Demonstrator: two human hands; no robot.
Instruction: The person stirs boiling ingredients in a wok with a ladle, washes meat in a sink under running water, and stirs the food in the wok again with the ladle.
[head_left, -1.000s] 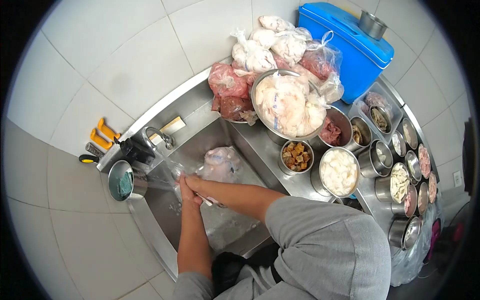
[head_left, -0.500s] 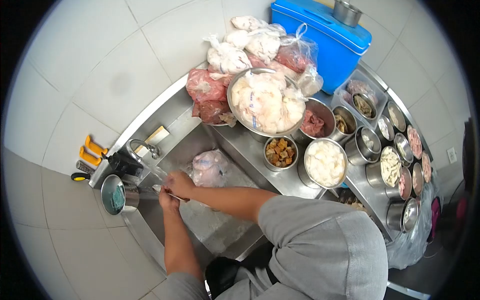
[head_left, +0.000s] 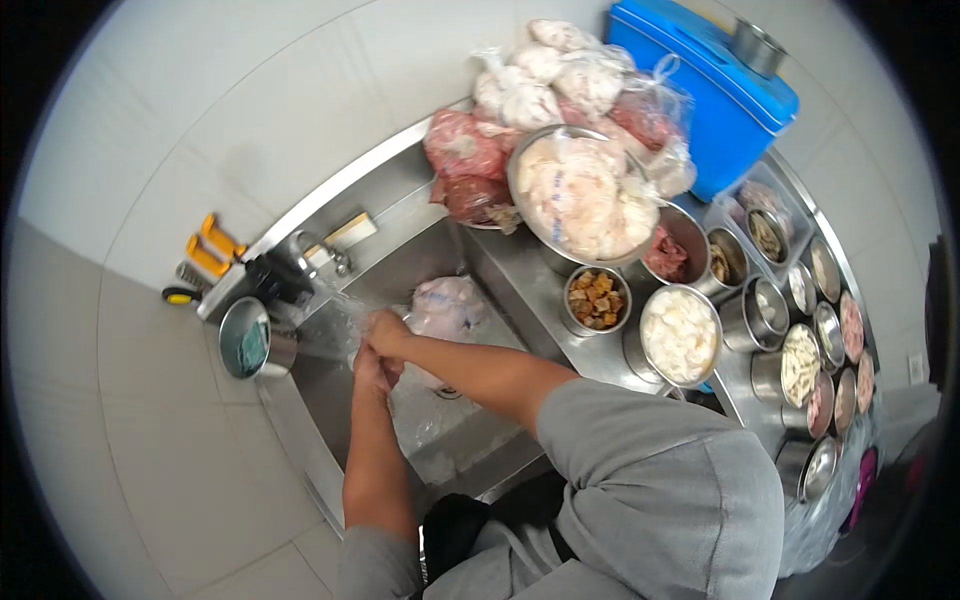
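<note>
Over the steel sink (head_left: pixel 440 455), my left hand (head_left: pixel 372 368) and my right hand (head_left: pixel 388 332) are pressed together under water from the faucet (head_left: pixel 338 262). Their fingers are closed, and anything between them is hidden. Just beyond my hands, a clear plastic bag of pale meat (head_left: pixel 445 308) lies in the basin. The drain shows below it, close to my right forearm.
A knife holder (head_left: pixel 275 280) with orange-handled tools stands left of the faucet, above a steel pot (head_left: pixel 245 338) with a teal item. Bagged meat (head_left: pixel 465 145), a large bowl (head_left: pixel 520 200), several steel containers and a blue cooler (head_left: pixel 690 90) fill the counter.
The camera view has shifted, so the surroundings appear farther right. My hands have come together, and the thin object that showed between them is no longer visible.
</note>
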